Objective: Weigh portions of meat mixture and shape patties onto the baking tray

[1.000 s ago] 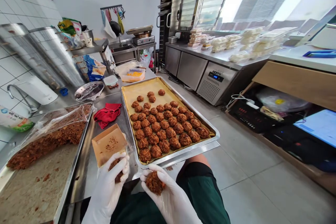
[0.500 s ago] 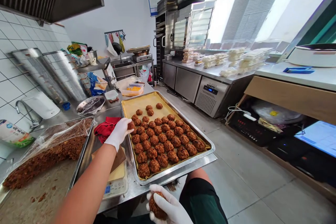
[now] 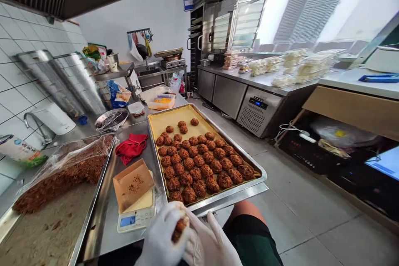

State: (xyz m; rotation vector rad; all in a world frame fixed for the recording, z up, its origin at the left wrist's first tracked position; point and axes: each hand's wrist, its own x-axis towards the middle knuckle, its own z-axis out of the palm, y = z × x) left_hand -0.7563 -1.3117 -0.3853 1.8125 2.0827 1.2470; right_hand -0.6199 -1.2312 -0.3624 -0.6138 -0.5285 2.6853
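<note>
Both of my hands wear white gloves and come together low in front of me. Between them sits a brown ball of coarse, sticky mixture (image 3: 179, 229), mostly covered by fingers. My left hand (image 3: 165, 232) curls around it from the left, while my right hand (image 3: 212, 239) presses against it with the thumb raised. Just beyond them, a metal tray (image 3: 261, 177) lined with yellowish paper carries rows of similar brown balls (image 3: 198, 161); a few sit apart toward the far end. A kitchen scale (image 3: 136, 221) at left bears a brown paper tray (image 3: 132, 185) with crumbs.
A large pan (image 3: 84, 226) at left holds loose brown mixture (image 3: 62, 189) partly under plastic film. A red cloth (image 3: 131, 148) lies between pan and tray. Farther back are a film-covered bowl (image 3: 111, 119) and a plastic tub (image 3: 160, 102). Stacked clear boxes (image 3: 293, 64) stand on the right counter.
My left hand has left the far-left row of balls on the tray and come back to my right hand. Both now enclose the ball that the right hand held alone. The view has shifted slightly.
</note>
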